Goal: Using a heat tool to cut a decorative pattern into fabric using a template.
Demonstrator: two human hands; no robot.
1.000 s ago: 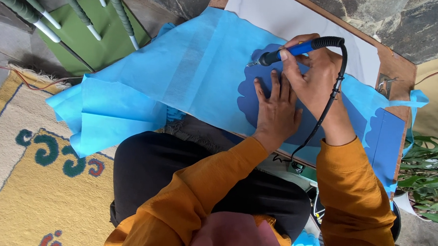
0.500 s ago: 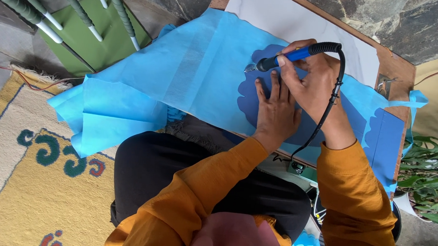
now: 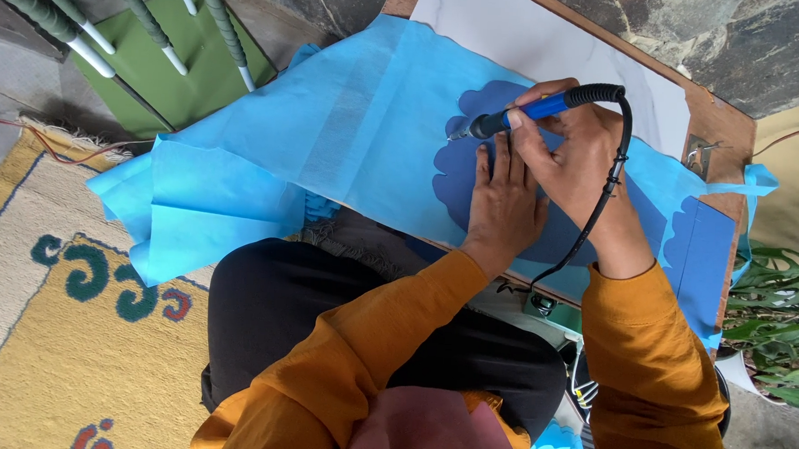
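My right hand (image 3: 575,160) is closed around the blue-handled, black-tipped electric hot-cutting pen (image 3: 535,107), its metal tip pointing toward nine o'clock and touching the sheet of thin light-blue non-woven fabric (image 3: 331,150) at the scalloped edge of the dark-blue cloud-shaped template (image 3: 460,173) that shows beneath it. My left hand (image 3: 506,198) lies flat and spread on the fabric just at six o'clock of the tip, fingers together and pointing to twelve, pressing the layers onto the wooden-edged table (image 3: 719,113) with its white top. The biggest risk, as I judge it, is that closeness: my left fingertips (image 3: 497,152) sit right beside the tip, and a small slip along the curve could touch skin. If I linger in one spot the thin fabric may melt wider than the outline, and if my flat hand eases off, the loose fabric, which hangs off the table toward eight o'clock over my black-clad lap (image 3: 324,311), could drag by its own weight and shift off the template. The black power cord (image 3: 597,215) loops down over my right wrist toward six o'clock; if it catches on my orange sleeve (image 3: 654,352) it could tug the pen off line. The patterned yellow rug (image 3: 62,344) lies at seven o'clock, well apart.
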